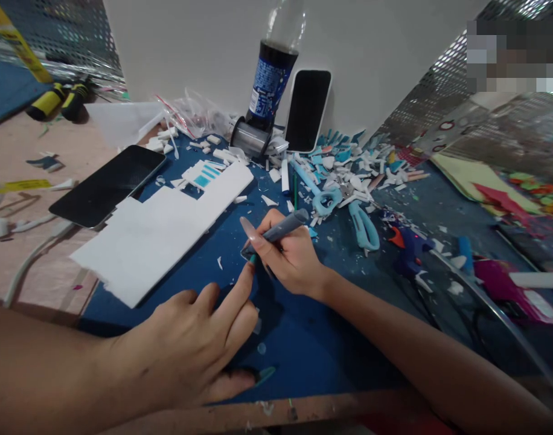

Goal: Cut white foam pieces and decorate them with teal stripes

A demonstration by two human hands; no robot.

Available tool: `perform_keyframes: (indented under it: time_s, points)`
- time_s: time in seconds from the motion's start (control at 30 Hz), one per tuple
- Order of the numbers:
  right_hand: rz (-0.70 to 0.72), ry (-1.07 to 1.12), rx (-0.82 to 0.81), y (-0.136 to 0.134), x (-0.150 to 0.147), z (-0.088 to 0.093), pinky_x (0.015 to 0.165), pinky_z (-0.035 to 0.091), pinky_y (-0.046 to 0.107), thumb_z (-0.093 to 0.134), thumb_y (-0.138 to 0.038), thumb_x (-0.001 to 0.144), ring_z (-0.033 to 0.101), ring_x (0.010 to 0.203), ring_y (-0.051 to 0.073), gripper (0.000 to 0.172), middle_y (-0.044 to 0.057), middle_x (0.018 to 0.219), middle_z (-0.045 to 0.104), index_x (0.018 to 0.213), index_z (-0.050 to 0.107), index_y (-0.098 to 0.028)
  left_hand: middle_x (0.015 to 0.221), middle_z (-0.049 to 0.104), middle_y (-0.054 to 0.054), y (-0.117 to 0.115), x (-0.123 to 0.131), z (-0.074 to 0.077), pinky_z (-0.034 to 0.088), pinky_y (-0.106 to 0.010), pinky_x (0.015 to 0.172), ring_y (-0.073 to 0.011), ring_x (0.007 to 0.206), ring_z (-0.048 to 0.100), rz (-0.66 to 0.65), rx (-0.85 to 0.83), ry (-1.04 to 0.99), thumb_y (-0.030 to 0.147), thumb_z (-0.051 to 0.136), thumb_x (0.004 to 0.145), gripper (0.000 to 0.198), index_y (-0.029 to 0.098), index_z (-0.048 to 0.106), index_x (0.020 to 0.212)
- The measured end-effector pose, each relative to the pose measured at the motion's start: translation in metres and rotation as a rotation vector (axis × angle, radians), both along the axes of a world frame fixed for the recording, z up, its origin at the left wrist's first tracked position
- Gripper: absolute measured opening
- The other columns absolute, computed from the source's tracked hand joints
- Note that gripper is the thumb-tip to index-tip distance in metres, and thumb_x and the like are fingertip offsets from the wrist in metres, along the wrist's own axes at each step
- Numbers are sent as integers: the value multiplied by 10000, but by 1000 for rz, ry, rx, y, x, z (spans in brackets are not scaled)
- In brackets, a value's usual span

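Observation:
My right hand [290, 254] is closed around a grey marker [282, 228], its tip angled down to the left near the blue mat [317, 344]. My left hand [204, 332] lies low over the mat with the index finger stretched forward and the thumb apart. That index fingertip meets the spot by the marker's tip, where a small clear-looking piece [246, 252] partly shows; its kind cannot be made out. Left of both hands lies a cut white foam board [154, 229] with stepped edges. Beyond it sits a small white piece with blue stripes [206, 175].
White and blue scraps [349, 166] are heaped behind the hands with blue-handled scissors [366, 226]. A cola bottle [271, 78], a spool [252, 136] and an upright phone [309, 109] stand farther back. Another phone [108, 184] lies left, a glue gun [412, 248] right.

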State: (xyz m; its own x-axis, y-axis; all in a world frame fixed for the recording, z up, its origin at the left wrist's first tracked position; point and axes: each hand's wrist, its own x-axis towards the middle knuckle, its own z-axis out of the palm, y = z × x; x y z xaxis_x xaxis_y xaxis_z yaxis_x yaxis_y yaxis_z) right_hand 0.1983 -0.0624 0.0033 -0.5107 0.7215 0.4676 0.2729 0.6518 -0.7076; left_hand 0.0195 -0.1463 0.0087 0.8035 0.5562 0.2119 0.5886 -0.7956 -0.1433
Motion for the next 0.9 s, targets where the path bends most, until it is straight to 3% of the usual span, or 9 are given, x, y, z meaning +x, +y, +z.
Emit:
perform_keyframes:
  time_s: [0.27,0.7,0.9]
  points:
    - [-5,-89,95,0,1,-4,522,415,199,437,-167,939,499,544,70,179,-27,725,474,902,607,-210,1209,614,-264,1,2,-3,432,-319,358,-226,534,614,-4,14,-25,602,598,695,487,166,489,881]
    - [10,-120,74,2,-1,-5,537,412,224,447,-187,932,502,565,80,261,-3,714,495,692,548,-166,1211,618,-252,-1,2,-1,414,-313,347,-220,520,603,-1,22,-31,550,593,703,430,169,498,878]
    - [17,-142,50,3,-1,-5,548,411,232,440,-209,937,505,581,90,269,-2,694,493,685,523,-172,1184,631,-254,1,4,-1,414,-313,339,-219,508,599,3,22,-30,537,577,706,409,170,486,862]
